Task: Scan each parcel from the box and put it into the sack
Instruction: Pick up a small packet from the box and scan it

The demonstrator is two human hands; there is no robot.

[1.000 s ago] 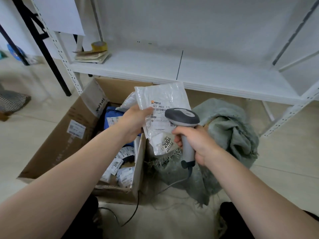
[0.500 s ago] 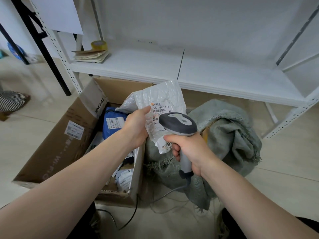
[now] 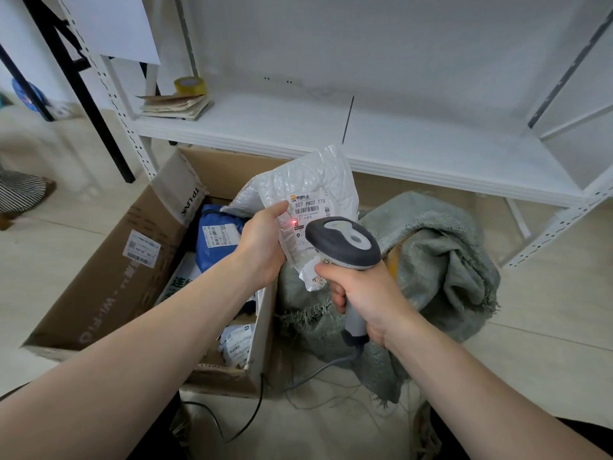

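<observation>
With left hand (image 3: 262, 247) pinches the white bubble-plastic mailer parcel (image 3: 315, 184) at its left edge, thumb on the front; with right hand (image 3: 361, 293) grips the grey handheld barcode scanner (image 3: 345, 244), fingers curled round its handle.

Aims the scanner head at the printed label, just beside it, with a small red light dot (image 3: 295, 221) on the label: probably in the middle of the scan step for this parcel. Holds the parcel in the air, between the open brown cardboard box (image 3: 109, 280) and the crumpled grey-green woven sack (image 3: 441, 254) on the floor; not yet in the sack. Leaves in the box a blue plastic parcel (image 3: 215, 234) and several white parcels (image 3: 237, 340) lower down, so much remains to scan. Cannot tell what lies already inside the sack.
</observation>
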